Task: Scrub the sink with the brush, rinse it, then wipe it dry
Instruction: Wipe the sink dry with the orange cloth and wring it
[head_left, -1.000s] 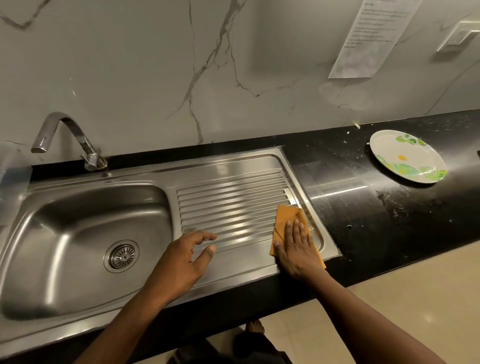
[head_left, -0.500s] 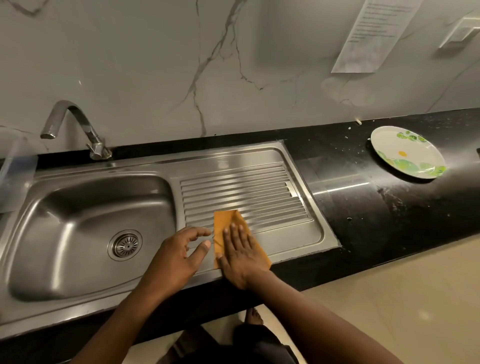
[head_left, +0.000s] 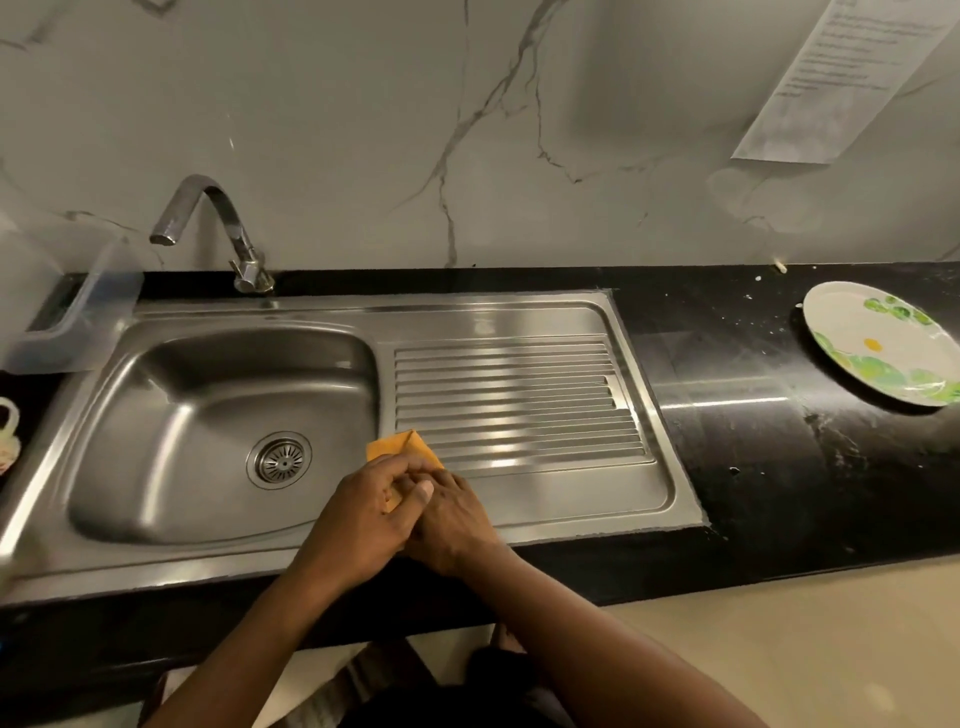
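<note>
from the head camera, a stainless steel sink (head_left: 156, 561) sits in a black surface (head_left: 753, 467), with the basin on the left, a round drain (head_left: 280, 460) in its bottom, and a ribbed drainboard (head_left: 519, 395) on the right. a folded orange cloth (head_left: 400, 447) lies on the near left corner of the drainboard, just beside the basin's right edge, and only its far corner shows past the hands. both hands meet on the cloth. the left hand (head_left: 358, 525) lies partly over the right hand (head_left: 457, 525). the left grip is curled, with its fingers bent down onto the cloth and its thumb laid across the right hand's knuckles; a sliver of orange shows between thumb and fingers, so it seems to pinch the cloth. the right hand rests on the near part of the cloth, but its fingers are mostly hidden under the left hand, so i cannot tell how far that grip is closed. a curved chrome tap (head_left: 218, 228) stands at the far edge behind the basin, against a marble wall (head_left: 363, 130). a clear plastic container (head_left: 78, 322) stands at the far left. far to the right on the surface, well apart from the sink, lies a white plate (head_left: 878, 343) with green and yellow marks, with pale specks scattered near it. a printed sheet (head_left: 841, 78) hangs on the wall above. pale floor (head_left: 779, 623) shows at the near right.
</note>
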